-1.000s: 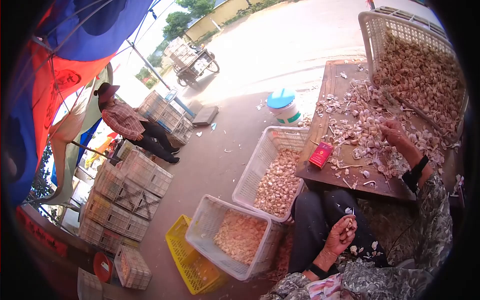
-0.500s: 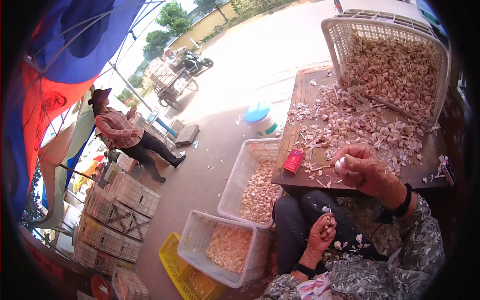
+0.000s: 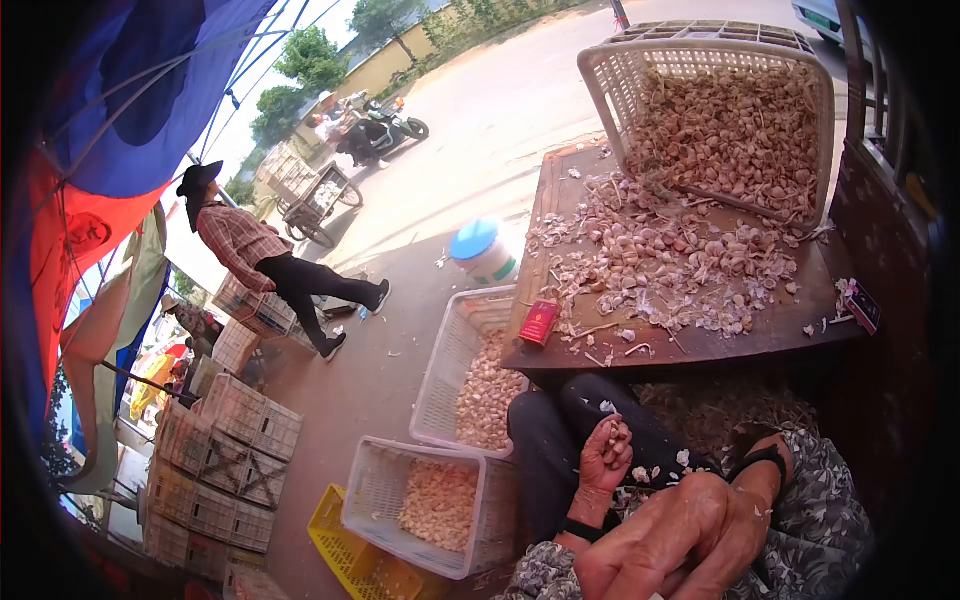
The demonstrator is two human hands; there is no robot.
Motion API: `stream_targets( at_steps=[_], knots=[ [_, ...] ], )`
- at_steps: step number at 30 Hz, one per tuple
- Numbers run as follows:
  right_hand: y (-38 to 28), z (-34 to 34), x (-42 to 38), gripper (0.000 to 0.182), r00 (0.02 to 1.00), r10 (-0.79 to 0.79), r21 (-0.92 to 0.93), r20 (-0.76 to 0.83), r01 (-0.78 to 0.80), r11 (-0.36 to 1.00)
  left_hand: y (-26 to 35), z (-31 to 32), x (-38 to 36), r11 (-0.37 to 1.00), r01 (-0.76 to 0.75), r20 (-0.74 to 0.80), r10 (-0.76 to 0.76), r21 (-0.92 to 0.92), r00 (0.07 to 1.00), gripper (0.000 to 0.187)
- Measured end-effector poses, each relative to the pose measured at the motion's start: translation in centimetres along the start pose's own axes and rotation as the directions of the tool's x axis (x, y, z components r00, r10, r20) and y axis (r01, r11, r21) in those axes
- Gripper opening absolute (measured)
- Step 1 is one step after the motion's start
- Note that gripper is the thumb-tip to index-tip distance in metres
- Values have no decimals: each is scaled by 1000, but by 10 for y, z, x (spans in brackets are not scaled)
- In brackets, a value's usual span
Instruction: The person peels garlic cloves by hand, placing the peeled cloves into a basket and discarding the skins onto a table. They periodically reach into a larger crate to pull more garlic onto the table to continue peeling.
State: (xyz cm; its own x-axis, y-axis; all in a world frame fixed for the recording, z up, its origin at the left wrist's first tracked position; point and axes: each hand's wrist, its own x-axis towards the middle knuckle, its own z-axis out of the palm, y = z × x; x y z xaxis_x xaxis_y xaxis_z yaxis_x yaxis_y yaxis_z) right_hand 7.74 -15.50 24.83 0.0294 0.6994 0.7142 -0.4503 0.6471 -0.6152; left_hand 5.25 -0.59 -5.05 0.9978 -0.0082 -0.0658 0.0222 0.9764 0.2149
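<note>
Above my lap, my left hand (image 3: 606, 458) is closed, its fingers curled in toward the palm. What lies inside them, if anything, I cannot make out. My right hand (image 3: 665, 535) is close to the camera at the bottom, back of the hand up. Its fingertips are hidden, so a hold cannot be seen. White garlic skins (image 3: 683, 458) cling to my dark trousers. On the wooden table (image 3: 590, 180) in front, loose garlic cloves and peelings (image 3: 660, 265) spread out below a tipped white basket (image 3: 607, 100) full of garlic.
Left of my knees are a white crate of cloves (image 3: 437, 390), another of paler cloves (image 3: 362, 510) and a yellow crate (image 3: 325, 530). A red box (image 3: 540, 322) lies at the table's edge. Beyond are a blue-lidded bucket (image 3: 490, 262), stacked crates (image 3: 240, 440) and a walking person (image 3: 250, 250).
My right hand has dropped from the table's edge, where it held a white garlic clove, down to my lap. My left hand remains curled. The view has shifted, and the person beyond has walked on.
</note>
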Motion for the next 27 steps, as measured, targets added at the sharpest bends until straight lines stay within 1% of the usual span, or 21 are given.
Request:
stream_targets(
  at_steps=[1, 3, 4, 6, 7, 9, 10, 12, 13, 15, 16, 18, 19, 21, 22, 24, 25, 27],
  knots=[
    [4, -1, -2, 32, 1000, -1, -3, -1, 1, 1000, 1, -2, 1, 1000, -2, 29, 3, -23, 1000, 24],
    [13, -5, -5, 31, 971, -189, -40, 146, 197, 980, 0, -4, 0, 1000, 0, 25, 0, -19, 1000, 24],
    [8, -1, -9, 31, 972, -187, -46, 145, 196, 980, 0, -5, 1, 1000, 3, 37, -3, -20, 999, 24],
    [-8, 9, -13, 31, 997, -55, -105, 52, 61, 993, 0, -4, 0, 1000, -1, 32, 1, 1, 999, 24],
    [-9, 9, -13, 31, 997, -55, -107, 52, 60, 992, 0, -4, 0, 1000, 0, 34, 0, 1, 999, 24],
    [-11, 10, -13, 30, 989, -116, -118, 95, 127, 985, -1, -4, 0, 1000, -13, -4, 13, 16, 1000, 23],
    [-14, 13, -13, 30, 989, -117, -123, 95, 128, 984, -1, -4, -1, 1000, -10, 0, 10, 17, 1000, 23],
    [-22, 19, -14, 28, 998, -53, -120, 34, 56, 991, -1, -2, 0, 1000, -18, -21, 18, 9, 1000, 23],
    [-22, 21, -16, 28, 998, -52, -124, 34, 55, 991, -1, -2, -2, 1000, -16, -17, 16, 8, 1000, 23],
    [-20, 24, -19, 28, 996, -90, -182, -3, 88, 979, 1, -1, 0, 1000, 0, -50, 2, 28, 999, 23],
    [-16, 24, -20, 28, 996, -85, -188, 2, 84, 979, 0, -2, 0, 1000, -4, 1, 4, 10, 1000, 23],
    [-6, 23, -22, 28, 961, -275, -176, 25, 275, 945, -1, -3, 0, 1000, 1, 12, -1, 1, 1000, 23],
    [-8, 22, -23, 28, 961, -274, -181, 23, 274, 944, 0, -3, 0, 1000, 3, 16, -3, -3, 1000, 23],
    [-16, 22, -24, 29, 987, -144, -194, 66, 154, 969, 0, -2, 1, 1000, 10, 7, -10, 1, 1000, 23],
    [-12, 21, -25, 29, 988, -143, -197, 61, 152, 968, 0, -3, 2, 1000, 6, 17, -6, 3, 1000, 23],
    [3, 19, -28, 29, 937, -346, -132, 40, 348, 928, 2, -3, -1, 1000, 17, 19, -17, 0, 1000, 22],
    [0, 20, -29, 29, 937, -347, -151, 35, 348, 925, 1, -5, 0, 999, 26, 32, -25, -29, 999, 23],
    [-8, 24, -29, 28, 968, -252, -135, 12, 251, 959, 1, -4, 0, 1000, 12, -3, -12, -7, 1000, 22]
  ],
)
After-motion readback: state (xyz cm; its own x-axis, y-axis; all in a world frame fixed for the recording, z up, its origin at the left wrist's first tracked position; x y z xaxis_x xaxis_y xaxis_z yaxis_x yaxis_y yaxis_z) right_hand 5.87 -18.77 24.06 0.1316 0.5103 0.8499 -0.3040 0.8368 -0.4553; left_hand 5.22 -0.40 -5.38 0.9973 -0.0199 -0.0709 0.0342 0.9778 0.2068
